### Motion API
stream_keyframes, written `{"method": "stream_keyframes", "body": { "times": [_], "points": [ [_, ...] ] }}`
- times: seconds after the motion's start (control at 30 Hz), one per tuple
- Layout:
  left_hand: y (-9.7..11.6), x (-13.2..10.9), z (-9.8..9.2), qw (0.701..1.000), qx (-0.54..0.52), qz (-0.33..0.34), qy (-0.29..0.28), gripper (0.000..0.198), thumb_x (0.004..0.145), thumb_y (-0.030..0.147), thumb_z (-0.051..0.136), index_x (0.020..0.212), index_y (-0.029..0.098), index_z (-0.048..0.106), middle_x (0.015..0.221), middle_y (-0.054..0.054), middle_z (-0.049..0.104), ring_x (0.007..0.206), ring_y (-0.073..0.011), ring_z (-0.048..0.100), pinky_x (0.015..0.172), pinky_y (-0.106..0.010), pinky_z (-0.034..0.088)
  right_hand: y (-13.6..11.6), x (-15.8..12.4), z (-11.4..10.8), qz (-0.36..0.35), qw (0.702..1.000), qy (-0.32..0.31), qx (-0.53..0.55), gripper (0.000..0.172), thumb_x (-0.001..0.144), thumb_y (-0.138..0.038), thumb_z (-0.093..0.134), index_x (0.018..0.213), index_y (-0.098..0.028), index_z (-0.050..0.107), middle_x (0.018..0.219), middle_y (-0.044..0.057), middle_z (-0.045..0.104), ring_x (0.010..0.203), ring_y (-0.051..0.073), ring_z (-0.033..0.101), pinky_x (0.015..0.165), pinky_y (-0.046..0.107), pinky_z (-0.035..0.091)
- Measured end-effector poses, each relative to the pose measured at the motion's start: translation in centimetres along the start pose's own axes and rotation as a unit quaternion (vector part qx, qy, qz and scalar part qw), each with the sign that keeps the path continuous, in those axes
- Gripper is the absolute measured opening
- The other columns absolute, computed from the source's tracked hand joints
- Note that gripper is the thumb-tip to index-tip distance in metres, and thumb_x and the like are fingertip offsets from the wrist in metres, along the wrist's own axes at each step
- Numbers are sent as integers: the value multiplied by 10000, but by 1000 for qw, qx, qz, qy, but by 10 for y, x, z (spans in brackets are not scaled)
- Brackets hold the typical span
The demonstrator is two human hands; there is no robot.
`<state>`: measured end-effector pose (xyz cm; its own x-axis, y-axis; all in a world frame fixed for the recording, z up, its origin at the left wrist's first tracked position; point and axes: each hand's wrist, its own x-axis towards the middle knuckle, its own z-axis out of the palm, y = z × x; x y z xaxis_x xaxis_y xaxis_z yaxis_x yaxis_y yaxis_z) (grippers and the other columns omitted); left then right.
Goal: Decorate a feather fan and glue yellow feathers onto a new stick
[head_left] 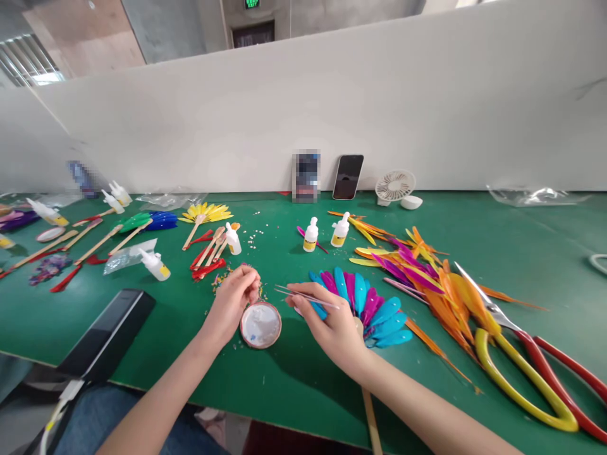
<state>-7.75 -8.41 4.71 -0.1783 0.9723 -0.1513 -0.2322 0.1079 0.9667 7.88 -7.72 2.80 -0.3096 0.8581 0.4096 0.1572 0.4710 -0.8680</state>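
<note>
My right hand (334, 319) grips a pair of thin tweezers (308, 297), their tips pointing left with a narrow gap between them. Beyond and partly under that hand lies a fan of blue and purple feathers (363, 294) on a wooden handle (371, 420). My left hand (237, 294) has its fingers pinched together just above the far left rim of a small round dish (260, 323) of white paste; whatever they hold is hidden. Tiny coloured pieces (222, 278) are scattered on the table beside the left hand.
Orange, yellow and magenta feathers (427, 272) and large scissors (515, 341) lie right. Two glue bottles (310, 235) stand behind the fan. A phone (348, 177) and white mini fan (394, 186) are by the partition. A black power bank (107, 332) sits left, near several feather fans (206, 213).
</note>
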Motion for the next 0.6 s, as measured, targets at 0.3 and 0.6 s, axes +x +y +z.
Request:
{"method": "stream_keyframes", "body": {
  "times": [0.3, 0.6],
  "points": [
    [-4, -3, 1, 995, 26, -50, -85, 241, 640, 351, 626, 615, 138, 518, 560, 41, 474, 445, -38, 421, 454, -187, 306, 0, 3, -2, 47, 999, 8, 22, 169, 796, -299, 488, 838, -166, 583, 740, 50, 672, 676, 158, 644, 592, 257, 517],
    [-3, -2, -1, 986, 55, -79, -134, 246, 645, 358, 622, 616, 135, 520, 570, 31, 499, 452, -45, 446, 463, -197, 313, 1, 2, -2, -59, 996, -8, -70, 149, 820, -242, 461, 834, -174, 592, 784, 61, 675, 698, 158, 637, 576, 236, 501]
  ]
}}
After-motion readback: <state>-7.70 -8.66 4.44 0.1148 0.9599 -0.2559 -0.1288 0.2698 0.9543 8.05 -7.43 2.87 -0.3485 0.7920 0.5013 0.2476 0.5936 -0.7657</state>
